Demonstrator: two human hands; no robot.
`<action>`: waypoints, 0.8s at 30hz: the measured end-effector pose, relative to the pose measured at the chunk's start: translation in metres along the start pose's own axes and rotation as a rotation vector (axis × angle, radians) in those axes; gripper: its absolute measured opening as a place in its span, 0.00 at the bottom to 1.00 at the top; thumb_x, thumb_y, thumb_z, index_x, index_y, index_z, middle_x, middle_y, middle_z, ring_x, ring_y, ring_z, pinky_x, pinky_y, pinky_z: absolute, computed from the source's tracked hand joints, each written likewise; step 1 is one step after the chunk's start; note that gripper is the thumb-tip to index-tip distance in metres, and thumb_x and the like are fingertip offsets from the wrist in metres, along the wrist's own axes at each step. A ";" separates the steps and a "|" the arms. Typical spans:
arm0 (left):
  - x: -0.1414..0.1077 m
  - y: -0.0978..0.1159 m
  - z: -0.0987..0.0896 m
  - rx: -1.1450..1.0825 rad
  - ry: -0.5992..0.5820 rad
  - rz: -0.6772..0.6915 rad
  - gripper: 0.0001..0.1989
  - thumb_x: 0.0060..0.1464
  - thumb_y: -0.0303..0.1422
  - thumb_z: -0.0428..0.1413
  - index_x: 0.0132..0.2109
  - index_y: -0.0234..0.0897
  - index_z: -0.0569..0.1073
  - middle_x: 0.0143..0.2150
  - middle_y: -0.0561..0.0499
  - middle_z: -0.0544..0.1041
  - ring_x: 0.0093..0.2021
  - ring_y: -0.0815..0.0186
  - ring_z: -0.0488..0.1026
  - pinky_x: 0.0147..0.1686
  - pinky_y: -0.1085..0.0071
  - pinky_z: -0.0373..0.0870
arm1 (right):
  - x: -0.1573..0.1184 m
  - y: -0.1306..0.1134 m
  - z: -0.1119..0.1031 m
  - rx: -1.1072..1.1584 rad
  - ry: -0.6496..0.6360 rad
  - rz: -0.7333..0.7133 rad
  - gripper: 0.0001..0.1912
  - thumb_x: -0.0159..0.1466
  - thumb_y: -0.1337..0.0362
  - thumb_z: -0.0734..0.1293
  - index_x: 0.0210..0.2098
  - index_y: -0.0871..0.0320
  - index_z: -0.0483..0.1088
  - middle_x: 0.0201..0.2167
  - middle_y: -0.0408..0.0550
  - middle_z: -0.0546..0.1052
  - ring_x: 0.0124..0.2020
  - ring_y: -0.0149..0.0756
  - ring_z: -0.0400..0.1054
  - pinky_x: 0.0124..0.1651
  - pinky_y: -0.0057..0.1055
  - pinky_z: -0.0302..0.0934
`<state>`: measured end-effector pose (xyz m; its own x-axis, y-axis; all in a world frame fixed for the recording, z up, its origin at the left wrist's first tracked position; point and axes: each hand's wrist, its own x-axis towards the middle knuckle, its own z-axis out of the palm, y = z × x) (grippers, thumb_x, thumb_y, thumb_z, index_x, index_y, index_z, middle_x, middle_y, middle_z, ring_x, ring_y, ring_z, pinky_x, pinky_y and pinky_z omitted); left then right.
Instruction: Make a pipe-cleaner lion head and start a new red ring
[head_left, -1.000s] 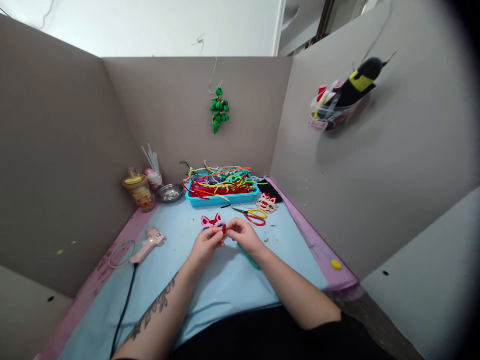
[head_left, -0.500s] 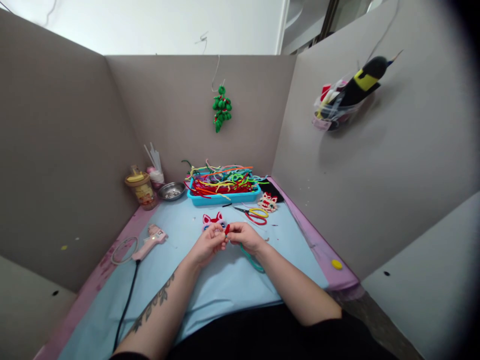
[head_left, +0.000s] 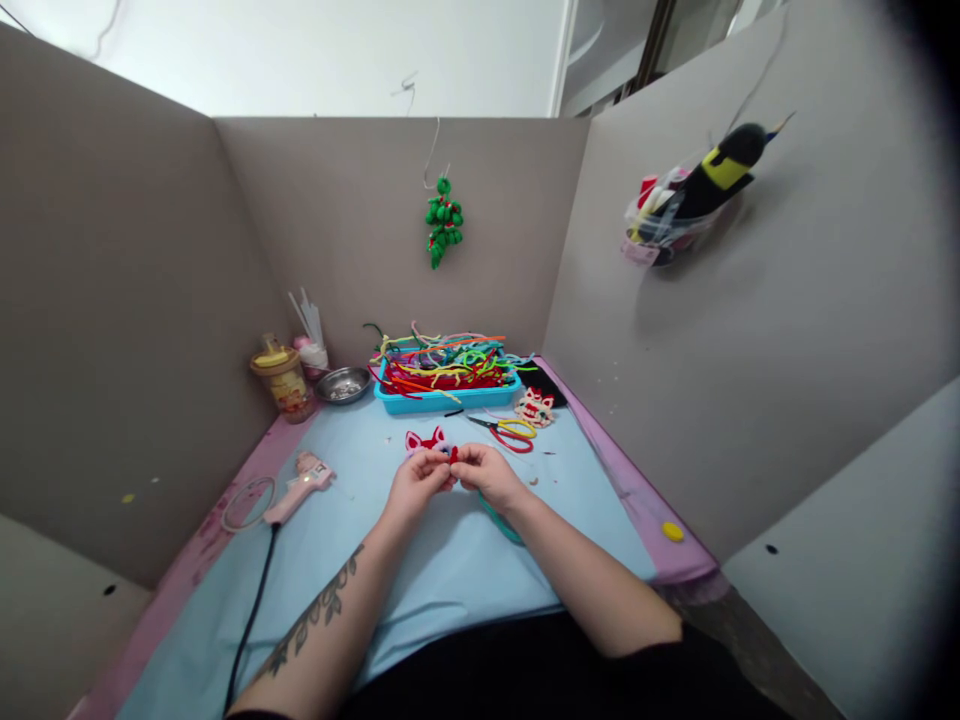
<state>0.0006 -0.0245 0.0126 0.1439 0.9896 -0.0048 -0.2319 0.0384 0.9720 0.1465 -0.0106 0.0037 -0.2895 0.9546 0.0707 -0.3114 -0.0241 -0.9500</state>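
A small red fuzzy piece (head_left: 454,454) is pinched between the fingertips of my left hand (head_left: 420,484) and my right hand (head_left: 486,474), which meet over the middle of the blue cloth. Most of the piece is hidden by the fingers. Just behind my left hand lies a pink and red figure with pointed ears (head_left: 426,440), its lower part covered by the hands. A teal strand (head_left: 501,522) curves out from under my right hand and wrist.
Scissors (head_left: 510,433), a blue tray (head_left: 442,402) of coloured stems and a cream-red figure (head_left: 535,407) lie behind my hands. On the left are a pink glue gun (head_left: 301,492), a metal bowl (head_left: 343,384) and a lidded cup (head_left: 286,382). Partitions surround the table.
The fingers of both hands have closed in further around the red piece, so less of it shows. My left hand's fingers are more curled together. The view has tilted slightly.
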 end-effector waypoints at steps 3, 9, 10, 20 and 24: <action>-0.003 0.000 0.001 0.049 0.016 0.070 0.19 0.36 0.39 0.67 0.35 0.34 0.73 0.27 0.50 0.78 0.28 0.65 0.74 0.31 0.69 0.70 | 0.001 0.002 0.002 0.072 0.051 0.021 0.17 0.44 0.59 0.76 0.22 0.60 0.66 0.15 0.39 0.70 0.15 0.23 0.55 0.19 0.23 0.42; -0.010 -0.002 0.000 0.313 0.154 0.320 0.07 0.40 0.33 0.65 0.31 0.39 0.77 0.30 0.50 0.78 0.31 0.64 0.72 0.36 0.68 0.68 | 0.000 0.005 0.005 0.189 0.059 0.111 0.18 0.41 0.59 0.77 0.18 0.60 0.65 0.11 0.37 0.65 0.13 0.22 0.53 0.17 0.24 0.40; -0.011 -0.002 0.000 0.319 0.157 0.329 0.07 0.40 0.33 0.65 0.30 0.39 0.77 0.29 0.50 0.77 0.31 0.63 0.71 0.35 0.69 0.68 | 0.000 0.004 0.006 0.190 0.052 0.115 0.18 0.41 0.59 0.77 0.18 0.60 0.65 0.12 0.37 0.65 0.13 0.22 0.53 0.17 0.24 0.41; -0.005 0.000 0.000 0.202 0.123 0.237 0.13 0.47 0.40 0.60 0.34 0.34 0.73 0.23 0.54 0.73 0.23 0.70 0.67 0.27 0.74 0.65 | -0.002 0.007 0.009 0.018 0.030 -0.166 0.13 0.48 0.62 0.74 0.30 0.59 0.69 0.23 0.40 0.72 0.24 0.28 0.64 0.29 0.27 0.58; -0.001 -0.001 0.001 0.073 0.057 0.144 0.16 0.45 0.43 0.61 0.33 0.33 0.72 0.22 0.55 0.71 0.23 0.72 0.65 0.25 0.75 0.62 | 0.000 0.010 0.008 -0.017 0.100 -0.213 0.14 0.49 0.63 0.73 0.32 0.57 0.67 0.24 0.39 0.70 0.27 0.29 0.65 0.33 0.28 0.61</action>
<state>0.0014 -0.0254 0.0113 0.0593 0.9904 0.1245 -0.1756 -0.1124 0.9780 0.1358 -0.0131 -0.0036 -0.1274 0.9621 0.2409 -0.3400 0.1858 -0.9219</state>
